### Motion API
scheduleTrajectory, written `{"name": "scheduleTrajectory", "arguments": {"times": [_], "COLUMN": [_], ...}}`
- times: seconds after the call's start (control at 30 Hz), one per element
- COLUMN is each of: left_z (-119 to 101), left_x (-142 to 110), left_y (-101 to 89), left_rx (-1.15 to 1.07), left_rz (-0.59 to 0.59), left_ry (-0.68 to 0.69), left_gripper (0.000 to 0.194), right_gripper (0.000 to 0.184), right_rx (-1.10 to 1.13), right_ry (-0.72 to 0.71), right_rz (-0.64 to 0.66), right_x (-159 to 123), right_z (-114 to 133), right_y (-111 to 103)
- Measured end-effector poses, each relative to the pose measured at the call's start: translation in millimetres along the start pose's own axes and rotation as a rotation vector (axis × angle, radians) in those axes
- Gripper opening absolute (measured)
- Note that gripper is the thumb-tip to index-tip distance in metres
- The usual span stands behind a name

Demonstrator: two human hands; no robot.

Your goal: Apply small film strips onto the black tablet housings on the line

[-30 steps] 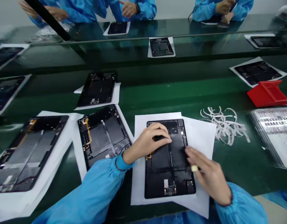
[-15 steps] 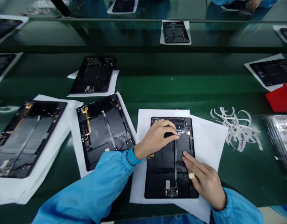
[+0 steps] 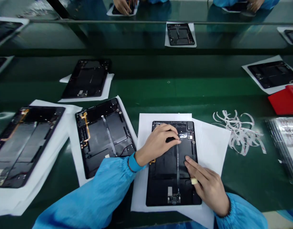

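Note:
A black tablet housing (image 3: 164,187) lies on white paper in front of me. A thin ribbon cable (image 3: 177,168) runs up its middle from a small circuit board (image 3: 174,199) near the bottom edge. Thumb and fingertips of my left hand (image 3: 160,140) are pinched at the cable's upper end; the exact grip is partly hidden. My right hand (image 3: 207,184) rests on the housing's right side, fingers stretched out together, holding nothing. A pale yellow band (image 3: 194,181) wraps one of its fingers. An orange flex cable (image 3: 152,161) shows near my left wrist.
Left of me lie another open housing (image 3: 110,130) and one further left (image 3: 24,143), both on paper. Curled white strips (image 3: 241,133) lie to the right, near a red bin (image 3: 283,100) and clear trays (image 3: 284,143). Across the bench, a co-worker's hand (image 3: 122,6) touches a device.
My right hand has come down onto the housing and settled there. My left hand keeps its pinch near the cable's top. The view has tilted downward; a co-worker's hand has reached a far device.

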State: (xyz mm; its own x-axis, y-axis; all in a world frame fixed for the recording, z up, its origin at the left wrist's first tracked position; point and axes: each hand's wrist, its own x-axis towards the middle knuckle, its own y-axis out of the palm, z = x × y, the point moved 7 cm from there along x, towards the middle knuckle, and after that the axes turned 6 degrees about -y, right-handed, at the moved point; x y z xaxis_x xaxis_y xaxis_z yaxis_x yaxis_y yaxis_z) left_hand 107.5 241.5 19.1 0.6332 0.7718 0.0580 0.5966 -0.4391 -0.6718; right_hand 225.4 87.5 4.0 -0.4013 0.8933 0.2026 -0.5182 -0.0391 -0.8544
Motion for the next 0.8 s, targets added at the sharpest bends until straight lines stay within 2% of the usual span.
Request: {"name": "scheduleTrajectory", "arguments": {"times": [0.47, 0.6, 0.73, 0.8], "left_z": [0, 0, 1, 1], "left_x": [-1, -1, 0, 0], "left_y": [1.3, 2.1, 3.0, 3.4], "left_rx": [0.036, 0.049, 0.05, 0.05], "left_rz": [-0.02, 0.007, 0.032, 0.038], "left_ry": [0.049, 0.037, 0.028, 0.028], "left_gripper": [0.006, 0.01, 0.007, 0.006], "right_gripper": [0.045, 0.045, 0.04, 0.032], "right_rx": [0.0, 0.024, 0.055, 0.004], "right_ry": [0.015, 0.025, -0.069, -0.146], "right_rz": [0.002, -0.016, -0.085, -0.042], "right_x": [2, 1, -7, -12], "right_z": [0, 0, 28, 50], "right_y": [-1, -6, -17, -16]}}
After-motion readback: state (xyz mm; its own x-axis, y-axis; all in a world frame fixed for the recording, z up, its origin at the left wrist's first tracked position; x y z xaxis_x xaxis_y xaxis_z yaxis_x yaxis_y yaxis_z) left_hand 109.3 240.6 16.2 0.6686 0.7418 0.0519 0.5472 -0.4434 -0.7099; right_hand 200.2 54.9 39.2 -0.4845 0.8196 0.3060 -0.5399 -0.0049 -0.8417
